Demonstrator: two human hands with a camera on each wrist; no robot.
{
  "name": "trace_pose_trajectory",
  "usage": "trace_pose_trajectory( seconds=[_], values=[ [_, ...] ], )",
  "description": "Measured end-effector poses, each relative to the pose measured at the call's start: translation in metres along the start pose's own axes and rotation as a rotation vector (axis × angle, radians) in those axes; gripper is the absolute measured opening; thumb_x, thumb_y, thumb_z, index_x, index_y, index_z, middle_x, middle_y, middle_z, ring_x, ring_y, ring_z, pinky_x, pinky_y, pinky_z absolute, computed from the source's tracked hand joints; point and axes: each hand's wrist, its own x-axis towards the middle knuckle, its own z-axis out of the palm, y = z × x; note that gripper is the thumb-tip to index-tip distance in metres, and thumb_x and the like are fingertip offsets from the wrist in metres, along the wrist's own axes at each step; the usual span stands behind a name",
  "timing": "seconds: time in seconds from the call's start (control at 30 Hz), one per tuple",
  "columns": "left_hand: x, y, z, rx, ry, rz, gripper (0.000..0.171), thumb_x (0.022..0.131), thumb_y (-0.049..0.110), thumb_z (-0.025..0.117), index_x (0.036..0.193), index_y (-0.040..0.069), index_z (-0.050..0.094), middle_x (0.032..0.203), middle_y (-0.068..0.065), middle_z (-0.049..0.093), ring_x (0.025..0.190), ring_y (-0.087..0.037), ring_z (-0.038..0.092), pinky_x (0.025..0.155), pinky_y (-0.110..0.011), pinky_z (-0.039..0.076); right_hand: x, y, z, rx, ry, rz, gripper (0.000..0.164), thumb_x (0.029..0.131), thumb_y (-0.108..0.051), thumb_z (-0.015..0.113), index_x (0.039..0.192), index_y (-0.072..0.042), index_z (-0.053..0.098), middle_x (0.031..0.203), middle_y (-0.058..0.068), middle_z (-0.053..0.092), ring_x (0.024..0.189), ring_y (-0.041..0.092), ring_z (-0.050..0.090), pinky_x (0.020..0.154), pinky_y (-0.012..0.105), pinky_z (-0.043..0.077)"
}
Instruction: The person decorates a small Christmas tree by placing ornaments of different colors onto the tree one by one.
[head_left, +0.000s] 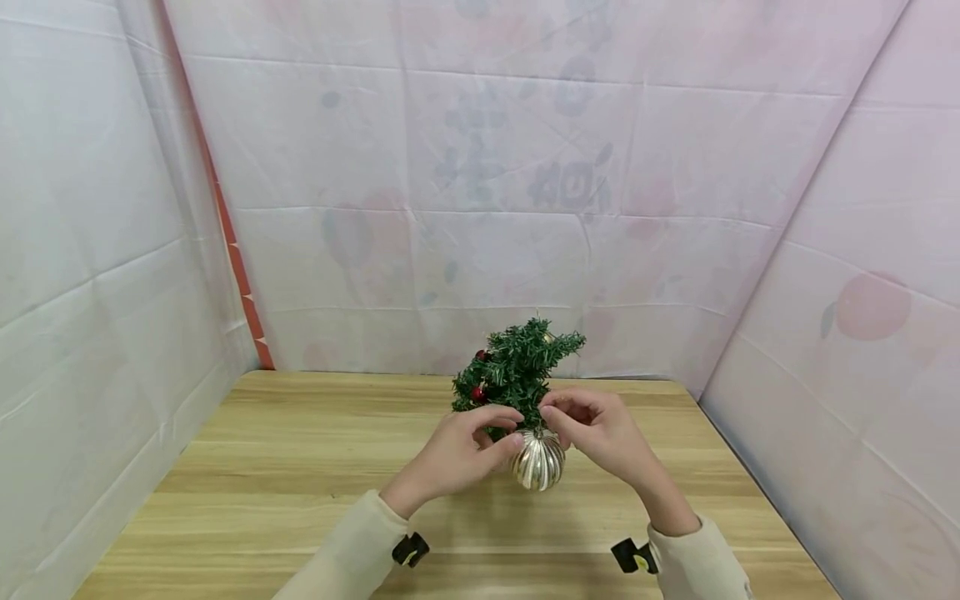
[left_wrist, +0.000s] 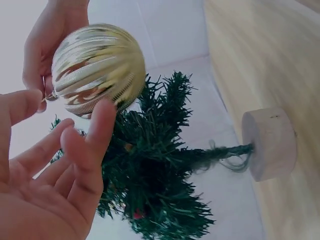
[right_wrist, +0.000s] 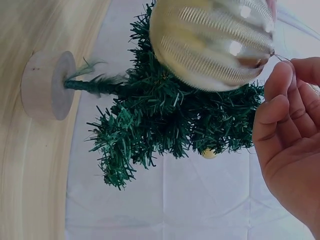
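A small artificial Christmas tree (head_left: pixel 517 367) with green branches and red balls stands on a round, pale base (left_wrist: pixel 270 145). At its front is a large ribbed gold bauble (head_left: pixel 538 462). My right hand (head_left: pixel 600 429) pinches the thin hanging loop (right_wrist: pixel 282 58) at the bauble's cap between thumb and finger. On the other side, my left hand (head_left: pixel 457 454) has its fingers spread and gently bent beside the bauble. In the left wrist view, one left fingertip overlaps the bauble's surface, and another is close to the loop.
The tree stands on a wood-grain table (head_left: pixel 322 467). Pale printed cloth (head_left: pixel 487 167) hangs behind and on both sides, with a red strip (head_left: pixel 232 250) at the left corner. A small gold ball (right_wrist: pixel 209 153) hangs among the branches.
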Motion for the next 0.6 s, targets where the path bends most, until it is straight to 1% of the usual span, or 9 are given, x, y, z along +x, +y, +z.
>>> trace_pose_trajectory(
  seconds=[0.07, 0.13, 0.17, 0.23, 0.3, 0.37, 0.43, 0.5, 0.6],
  values=[
    [0.003, 0.003, 0.002, 0.098, 0.043, 0.070, 0.036, 0.105, 0.040, 0.066, 0.134, 0.019, 0.071, 0.122, 0.000, 0.077, 0.071, -0.005, 0.066, 0.060, -0.022, 0.052, 0.000, 0.000, 0.001, -0.002, -0.001, 0.005, 0.011, 0.103, -0.011, 0.068, 0.108, -0.005, 0.076, 0.072, 0.006, 0.066, 0.056, 0.011, 0.061, 0.049, 0.029, 0.049],
    [0.006, 0.006, 0.005, 0.186, 0.099, 0.146, 0.030, 0.105, 0.035, 0.067, 0.130, 0.018, 0.074, 0.116, 0.003, 0.077, 0.071, -0.002, 0.061, 0.060, -0.020, 0.049, 0.000, 0.000, 0.001, -0.005, -0.005, 0.012, 0.010, 0.103, -0.013, 0.068, 0.108, -0.008, 0.076, 0.075, 0.006, 0.068, 0.057, 0.012, 0.062, 0.051, 0.030, 0.051],
    [0.008, 0.007, 0.006, 0.219, 0.129, 0.182, 0.027, 0.105, 0.032, 0.068, 0.127, 0.018, 0.075, 0.113, 0.004, 0.077, 0.070, 0.000, 0.060, 0.061, -0.019, 0.048, 0.000, 0.001, 0.001, -0.007, -0.006, 0.016, 0.010, 0.104, -0.013, 0.068, 0.108, -0.010, 0.076, 0.076, 0.007, 0.069, 0.058, 0.013, 0.063, 0.052, 0.030, 0.053],
    [0.011, 0.010, 0.008, 0.257, 0.181, 0.236, 0.021, 0.104, 0.029, 0.069, 0.120, 0.019, 0.077, 0.108, 0.005, 0.077, 0.070, 0.002, 0.057, 0.061, -0.017, 0.047, -0.001, 0.001, 0.001, -0.011, -0.007, 0.023, 0.010, 0.104, -0.014, 0.068, 0.109, -0.013, 0.077, 0.079, 0.007, 0.071, 0.059, 0.015, 0.064, 0.054, 0.031, 0.055],
    [0.013, 0.014, 0.011, 0.270, 0.215, 0.266, 0.016, 0.103, 0.027, 0.071, 0.113, 0.019, 0.079, 0.103, 0.006, 0.077, 0.069, 0.003, 0.056, 0.061, -0.016, 0.047, -0.001, 0.001, 0.000, -0.012, -0.006, 0.029, 0.011, 0.104, -0.015, 0.068, 0.110, -0.014, 0.077, 0.081, 0.008, 0.072, 0.060, 0.020, 0.064, 0.055, 0.031, 0.055],
    [0.016, 0.016, 0.012, 0.282, 0.238, 0.287, 0.013, 0.101, 0.026, 0.072, 0.109, 0.019, 0.080, 0.100, 0.006, 0.077, 0.069, 0.002, 0.056, 0.062, -0.015, 0.046, -0.002, 0.001, -0.001, -0.008, -0.003, 0.034, 0.011, 0.104, -0.015, 0.068, 0.110, -0.014, 0.077, 0.081, 0.010, 0.072, 0.060, 0.021, 0.064, 0.056, 0.031, 0.055],
    [0.019, 0.018, 0.015, 0.292, 0.249, 0.299, 0.012, 0.100, 0.024, 0.074, 0.107, 0.018, 0.081, 0.098, 0.006, 0.077, 0.069, 0.001, 0.057, 0.062, -0.014, 0.045, -0.003, 0.001, -0.001, -0.006, 0.000, 0.031, 0.011, 0.104, -0.015, 0.067, 0.110, -0.014, 0.077, 0.081, 0.011, 0.072, 0.060, 0.019, 0.064, 0.054, 0.031, 0.053],
    [0.021, 0.019, 0.017, 0.293, 0.253, 0.309, 0.012, 0.099, 0.022, 0.075, 0.107, 0.016, 0.081, 0.096, 0.004, 0.077, 0.068, 0.000, 0.058, 0.062, -0.013, 0.045, -0.004, 0.002, -0.001, -0.009, 0.007, 0.028, 0.011, 0.104, -0.015, 0.067, 0.111, -0.014, 0.077, 0.081, 0.012, 0.072, 0.059, 0.015, 0.063, 0.053, 0.031, 0.052],
    [0.024, 0.020, 0.021, 0.271, 0.255, 0.315, 0.011, 0.099, 0.019, 0.074, 0.107, 0.015, 0.082, 0.096, 0.003, 0.078, 0.067, 0.000, 0.057, 0.061, -0.013, 0.045, -0.005, 0.003, -0.001, -0.026, 0.024, 0.026, 0.011, 0.104, -0.016, 0.068, 0.111, -0.015, 0.077, 0.079, 0.014, 0.071, 0.058, 0.013, 0.062, 0.050, 0.030, 0.049]
  ],
)
